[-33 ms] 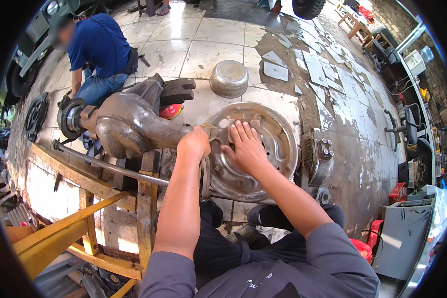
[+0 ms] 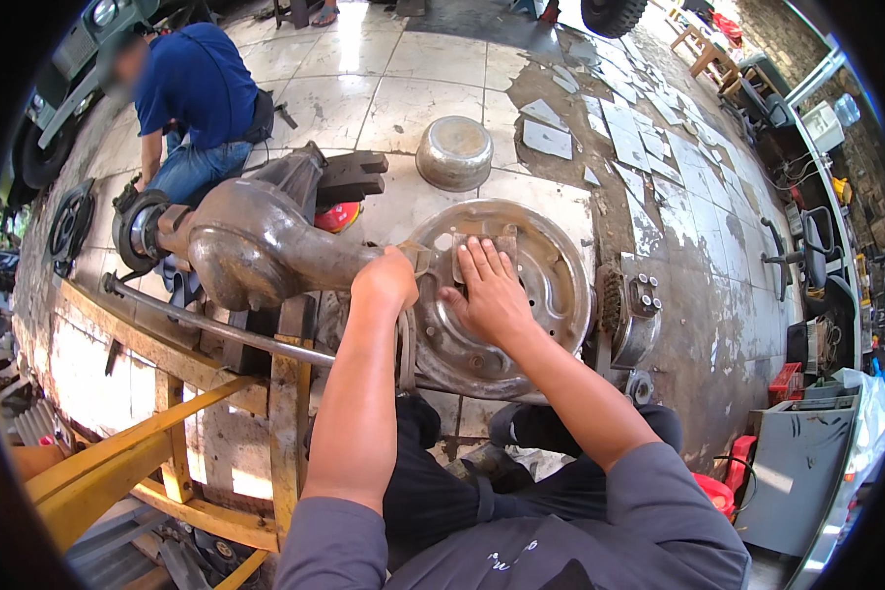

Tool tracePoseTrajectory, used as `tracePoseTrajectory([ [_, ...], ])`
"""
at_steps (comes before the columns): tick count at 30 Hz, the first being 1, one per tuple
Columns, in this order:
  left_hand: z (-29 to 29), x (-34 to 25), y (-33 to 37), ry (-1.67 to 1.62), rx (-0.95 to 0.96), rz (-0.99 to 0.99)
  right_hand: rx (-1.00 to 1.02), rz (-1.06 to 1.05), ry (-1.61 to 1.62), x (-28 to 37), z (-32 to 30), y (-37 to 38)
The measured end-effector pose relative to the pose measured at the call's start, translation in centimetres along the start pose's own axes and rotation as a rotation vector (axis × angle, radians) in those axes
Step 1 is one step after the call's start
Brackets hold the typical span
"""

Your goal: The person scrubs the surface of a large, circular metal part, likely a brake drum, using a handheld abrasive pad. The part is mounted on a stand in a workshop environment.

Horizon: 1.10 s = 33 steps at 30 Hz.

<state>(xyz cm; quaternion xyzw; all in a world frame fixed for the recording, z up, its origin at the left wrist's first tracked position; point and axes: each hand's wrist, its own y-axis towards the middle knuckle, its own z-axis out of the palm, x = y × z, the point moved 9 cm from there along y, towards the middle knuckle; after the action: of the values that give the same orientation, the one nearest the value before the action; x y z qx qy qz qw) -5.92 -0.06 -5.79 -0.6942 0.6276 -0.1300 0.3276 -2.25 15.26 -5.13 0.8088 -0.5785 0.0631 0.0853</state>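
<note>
A round metal brake backing plate (image 2: 560, 324) with a worn, shiny face stands at the end of a rusty axle housing (image 2: 256, 231). My right hand (image 2: 494, 295) lies flat on the plate, fingers stretched out, over a small brownish square sheet (image 2: 505, 246). What the sheet is made of I cannot tell. Closed round the end of the axle housing, just left of the plate, is my left hand (image 2: 385, 282); its fingertips are hidden from above.
An upturned metal bowl (image 2: 454, 152) sits on the tiles beyond the plate. A yellow frame (image 2: 290, 433) and a long metal shaft (image 2: 216, 329) lie at left. A rusty hub part (image 2: 634, 320) stands right of the plate. Another person (image 2: 195, 98) crouches at far left. Broken tiles (image 2: 546, 139) litter the floor.
</note>
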Motion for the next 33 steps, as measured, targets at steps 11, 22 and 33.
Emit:
tracePoseTrajectory([
  [11, -0.5, 0.0, 0.4, -0.023, -0.009, -0.022, -0.018, 0.010, -0.023, 0.0, 0.0, 0.3],
  [22, 0.1, 0.1, 1.4, -0.024, -0.020, -0.017, -0.008, -0.025, 0.013, -0.2, 0.1, 1.1],
  [33, -0.4, -0.1, 0.3, -0.019, -0.018, -0.020, -0.007, -0.012, 0.014, 0.1, 0.4, 1.8],
])
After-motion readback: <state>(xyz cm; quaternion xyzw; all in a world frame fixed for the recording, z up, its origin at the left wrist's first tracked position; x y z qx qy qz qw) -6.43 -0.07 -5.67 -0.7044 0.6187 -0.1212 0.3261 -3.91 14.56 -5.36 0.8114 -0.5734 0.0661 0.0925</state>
